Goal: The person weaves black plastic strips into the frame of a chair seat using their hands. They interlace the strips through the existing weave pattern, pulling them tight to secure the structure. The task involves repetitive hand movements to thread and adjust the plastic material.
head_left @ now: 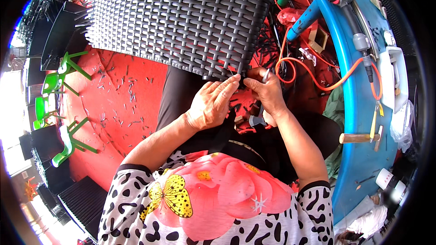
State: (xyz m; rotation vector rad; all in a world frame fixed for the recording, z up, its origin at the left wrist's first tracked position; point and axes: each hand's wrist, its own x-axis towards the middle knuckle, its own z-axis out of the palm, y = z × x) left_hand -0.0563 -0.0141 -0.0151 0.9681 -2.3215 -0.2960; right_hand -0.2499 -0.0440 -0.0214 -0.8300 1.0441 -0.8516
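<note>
A dark-grey wicker panel point(181, 22), apparently plastic, stretched away in front of the person, its near edge above a dark trouser leg point(175, 93). Flat, glossy strips crossed over and under in tight, staggered rows, catching a pale sheen toward the left; there the weave ended in a ragged fringe of loose ends, while the right border ran denser and darker. At its near right corner, the left hand point(211, 104) lay with fingers extended and close together, tips at the edge; whether they gripped a strip could not be told. The right hand point(268, 93) was curled around a greyish hand tool point(257, 120) of unclear kind, thumb and forefinger drawn together beside that corner. Thin black offcuts point(131, 95) littered the smooth red floor point(116, 127). To the right, the rounded rim of a blue bench point(349, 172) carried a metal-headed ratchet wrench point(352, 16), a glossy orange hose point(318, 86) and a wooden-handled hammer point(361, 138).
</note>
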